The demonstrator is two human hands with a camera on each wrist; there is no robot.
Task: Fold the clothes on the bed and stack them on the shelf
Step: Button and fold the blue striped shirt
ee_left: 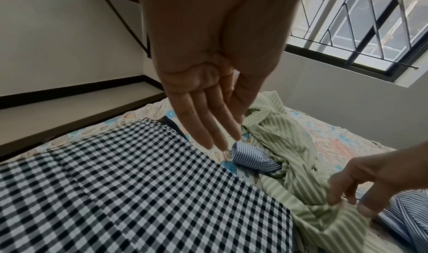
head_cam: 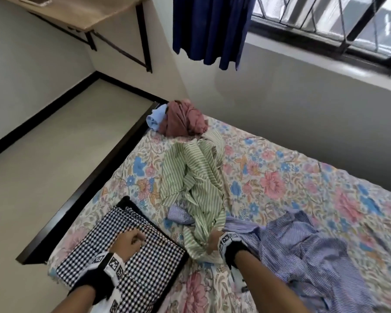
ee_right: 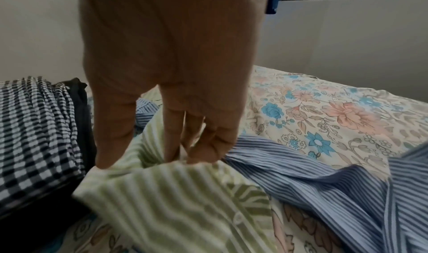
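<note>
Green-striped cloth is what we've got: our right hand (ee_right: 166, 110) has its fingers (ee_right: 208, 147) curled into a bunch of the green shirt (head_cam: 196, 184), which sprawls across the flowered bed (head_cam: 280, 168), likely to drag it clear for folding. Our left hand (ee_left: 208, 65) hangs flat-fingered, holding nothing, over the folded checked shirt (head_cam: 131, 251), which sits on a dark garment near the bed's edge. Beside us lies the blue-striped shirt (head_cam: 303, 249); a maroon bundle (head_cam: 183, 118) waits further off.

No readable text or labels anywhere
</note>
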